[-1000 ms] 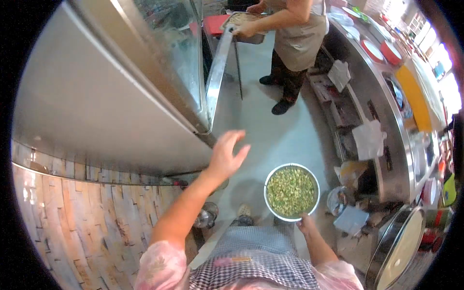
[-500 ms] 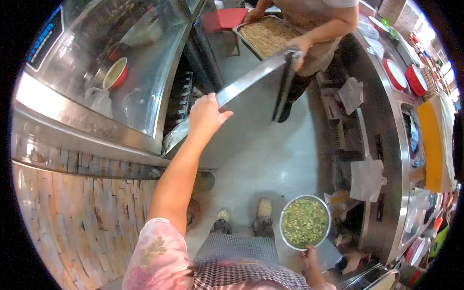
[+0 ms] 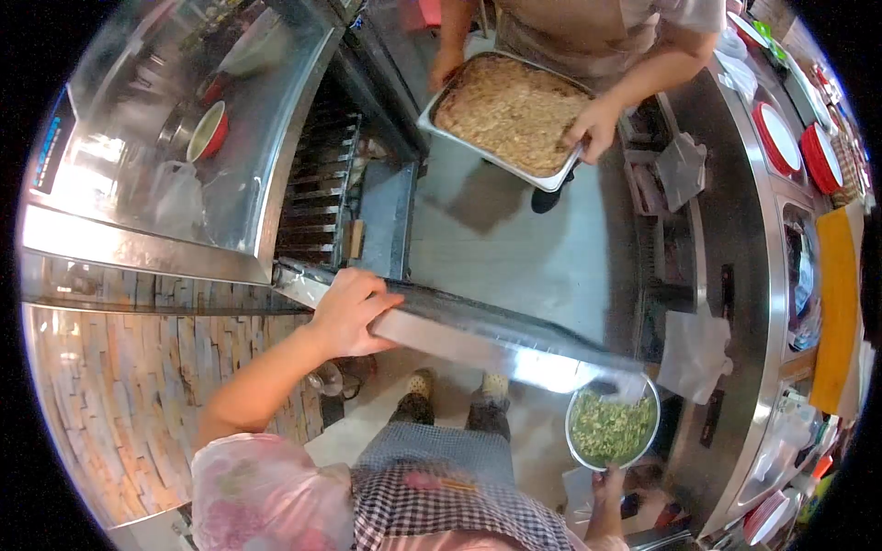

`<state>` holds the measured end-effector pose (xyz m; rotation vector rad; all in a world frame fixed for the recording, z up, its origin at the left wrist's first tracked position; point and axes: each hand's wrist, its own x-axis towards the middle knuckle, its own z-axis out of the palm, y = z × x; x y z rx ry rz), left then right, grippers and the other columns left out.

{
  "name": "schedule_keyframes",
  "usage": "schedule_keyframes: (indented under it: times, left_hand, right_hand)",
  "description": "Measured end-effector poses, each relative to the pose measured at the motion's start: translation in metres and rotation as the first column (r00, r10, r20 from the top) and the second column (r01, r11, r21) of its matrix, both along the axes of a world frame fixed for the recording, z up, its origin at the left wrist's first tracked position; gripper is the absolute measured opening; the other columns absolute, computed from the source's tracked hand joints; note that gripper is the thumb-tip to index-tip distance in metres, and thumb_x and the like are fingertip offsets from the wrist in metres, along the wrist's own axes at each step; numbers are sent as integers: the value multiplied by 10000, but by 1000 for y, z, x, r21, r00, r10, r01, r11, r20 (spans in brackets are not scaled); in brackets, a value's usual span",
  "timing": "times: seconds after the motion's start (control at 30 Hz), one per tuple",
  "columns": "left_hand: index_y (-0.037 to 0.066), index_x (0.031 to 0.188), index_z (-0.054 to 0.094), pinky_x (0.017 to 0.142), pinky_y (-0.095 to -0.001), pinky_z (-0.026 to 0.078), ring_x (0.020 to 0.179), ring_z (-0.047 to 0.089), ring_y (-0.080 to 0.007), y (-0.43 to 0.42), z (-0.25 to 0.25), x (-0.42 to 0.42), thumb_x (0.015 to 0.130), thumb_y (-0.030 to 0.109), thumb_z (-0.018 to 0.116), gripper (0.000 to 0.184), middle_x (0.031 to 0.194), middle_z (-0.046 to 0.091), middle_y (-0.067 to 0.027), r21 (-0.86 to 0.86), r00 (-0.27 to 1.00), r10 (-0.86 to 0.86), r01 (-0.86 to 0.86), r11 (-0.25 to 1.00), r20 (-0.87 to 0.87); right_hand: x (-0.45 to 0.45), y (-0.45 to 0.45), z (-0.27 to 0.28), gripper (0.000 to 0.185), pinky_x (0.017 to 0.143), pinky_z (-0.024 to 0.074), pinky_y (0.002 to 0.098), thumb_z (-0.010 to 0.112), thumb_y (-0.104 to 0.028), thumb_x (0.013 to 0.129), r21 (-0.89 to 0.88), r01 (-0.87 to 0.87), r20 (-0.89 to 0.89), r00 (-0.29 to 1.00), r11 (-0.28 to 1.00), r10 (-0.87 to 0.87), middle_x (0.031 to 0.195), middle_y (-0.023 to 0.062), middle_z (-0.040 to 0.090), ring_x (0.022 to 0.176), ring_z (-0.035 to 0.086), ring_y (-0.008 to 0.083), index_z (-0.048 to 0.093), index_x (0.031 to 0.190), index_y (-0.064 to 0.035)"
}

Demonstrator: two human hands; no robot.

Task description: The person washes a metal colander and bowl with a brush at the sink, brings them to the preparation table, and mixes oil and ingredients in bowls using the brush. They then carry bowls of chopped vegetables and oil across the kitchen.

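My left hand (image 3: 354, 314) is closed over the top edge of a metal-framed fridge door (image 3: 487, 344), which stands swung out across the aisle in front of me. Low at my right side, my right hand (image 3: 606, 485) grips the near rim of a round metal bowl (image 3: 571, 441). Chopped green vegetables (image 3: 611, 427) fill it, and the door's far end overlaps its upper edge. Across from me a co-worker holds a rectangular metal tray (image 3: 425, 121) by its sides, filled with a brownish, chunky food (image 3: 514, 115).
Wire shelving (image 3: 317, 216) shows inside the opened fridge at left. On its top lie a red bowl (image 3: 209, 138) and a plastic bag (image 3: 177, 197). A steel counter (image 3: 758, 303) with red-rimmed plates (image 3: 778, 138) and a yellow board (image 3: 831, 308) runs along the right.
My left hand has pulled the door toward me, exposing the fridge's inside. The co-worker has come nearer, now with both hands on the tray. The bowl has shifted slightly right.
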<state>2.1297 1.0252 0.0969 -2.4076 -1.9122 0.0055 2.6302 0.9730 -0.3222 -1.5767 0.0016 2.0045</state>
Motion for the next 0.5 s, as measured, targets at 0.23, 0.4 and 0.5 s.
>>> schedule_keyframes:
  times: [0.23, 0.4, 0.5]
  left_hand:
    - [108, 974, 606, 761, -422, 389, 852, 499, -279, -22, 2, 2, 478, 350, 753, 572, 869, 489, -64, -149, 993, -98, 106, 983, 66]
    - [94, 977, 610, 723, -428, 395, 819, 511, -263, -29, -2, -8, 459, 390, 715, 606, 828, 498, -49, -120, 982, -180, 186, 975, 58]
    - [92, 973, 613, 733, -428, 400, 823, 523, -266, -29, 3, -6, 471, 384, 713, 589, 831, 510, -57, -140, 980, -180, 190, 972, 78]
  right_hand:
    - [4, 68, 27, 337, 310, 345, 220, 518, -36, 721, -3, -32, 56, 998, 999, 32, 782, 66, 532, 473, 467, 140, 446, 1049, -68]
    - [-27, 150, 42, 294, 310, 347, 242, 529, -39, 717, 179, -304, 41, 953, 936, 301, 722, 72, 531, 394, 436, 143, 460, 1002, -39]
    - [-73, 195, 44, 323, 452, 401, 299, 534, -54, 729, 277, -366, 170, 929, 889, 329, 805, 59, 523, 582, 484, 167, 456, 1042, -34]
